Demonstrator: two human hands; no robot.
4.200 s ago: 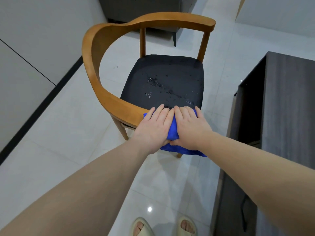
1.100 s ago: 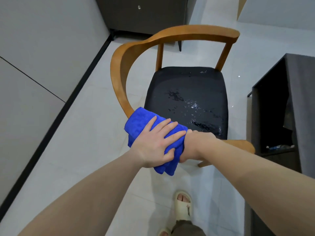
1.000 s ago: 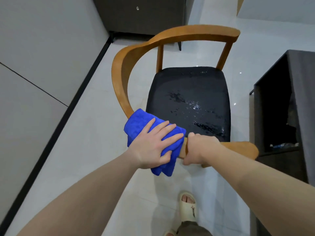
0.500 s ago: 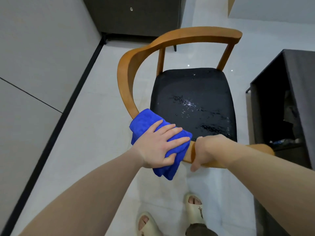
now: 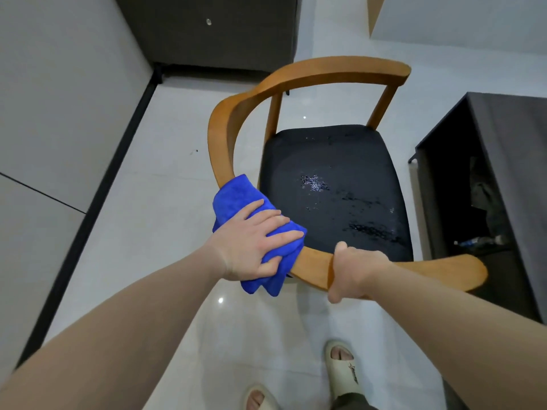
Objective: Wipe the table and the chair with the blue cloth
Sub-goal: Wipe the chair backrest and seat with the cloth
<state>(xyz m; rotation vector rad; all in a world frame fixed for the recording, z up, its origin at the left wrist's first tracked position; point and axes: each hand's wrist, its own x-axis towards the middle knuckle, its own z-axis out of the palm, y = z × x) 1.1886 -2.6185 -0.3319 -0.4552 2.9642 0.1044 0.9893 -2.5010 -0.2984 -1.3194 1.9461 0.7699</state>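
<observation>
Nearest the camera, two cream foam slippers (image 5: 342,369) stand on the glossy pale tiled floor (image 5: 165,202), just short of the curved wooden armchair with a black padded seat (image 5: 331,184), the one chair in sight. Two bare forearms reach up to that chair's near rail. The left hand (image 5: 251,244) lies palm down on the folded blue microfibre cloth (image 5: 236,196), fingers spread and nearly straight across it, thumb tucked at the cloth's lower edge; its grip is a flat press rather than a closed grasp. The single cloth is draped over the chair's bent wooden rail where the left arm turns into the near rail, part of it showing beyond the fingertips toward the chair's left arm and two folded ends hanging below the rail under the palm. To the right of the cloth, apart from it with bare wood between, the right hand (image 5: 352,270) wraps the same rail, fingers curled under and thumb up on the inner edge, a closed grip on the wood. Beyond the hands, the chair's seat carries wet shiny patches toward its near right part. Right of the chair stands one dark grey tabletop (image 5: 509,143) with an open shelf below. Beyond the chair's back sits a dark cabinet (image 5: 207,28) against the pale wall (image 5: 59,84).
</observation>
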